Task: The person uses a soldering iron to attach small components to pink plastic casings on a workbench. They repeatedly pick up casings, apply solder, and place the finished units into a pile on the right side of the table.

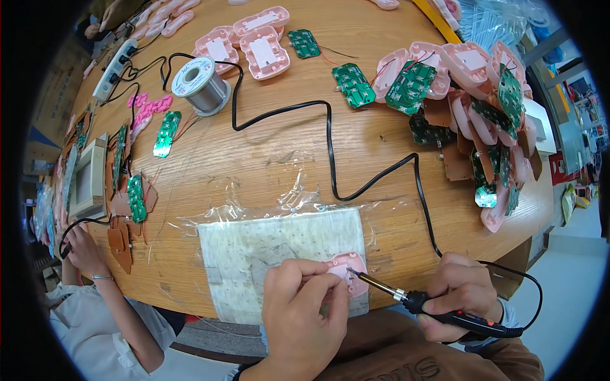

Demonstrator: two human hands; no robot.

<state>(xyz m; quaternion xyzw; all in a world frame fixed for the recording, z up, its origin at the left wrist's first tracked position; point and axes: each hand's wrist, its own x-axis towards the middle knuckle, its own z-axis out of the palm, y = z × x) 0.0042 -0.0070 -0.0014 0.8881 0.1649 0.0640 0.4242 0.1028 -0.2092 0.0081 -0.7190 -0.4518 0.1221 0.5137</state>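
My right hand (464, 292) is wrapped round the dark handle of a soldering iron (445, 314), a red light showing on it. The iron's tip reaches the inside of a pink plastic shell (358, 261), next to a pale rectangular patch. My left hand (302, 311) is closed, with thumb and fingers pinching at the shell's left edge and partly covering it. Whether a thin wire is also between those fingertips is hidden. Beneath the shell lies a worn whitish mat (235, 247) under clear plastic film.
The iron's black cord (329, 140) snakes across the table past a solder spool (210, 95). Pink shells (264, 54) and green circuit boards (410, 87) lie farther back, heaped at the right. Another person's hand (86, 254) works at the left, near a framed box (95, 178).
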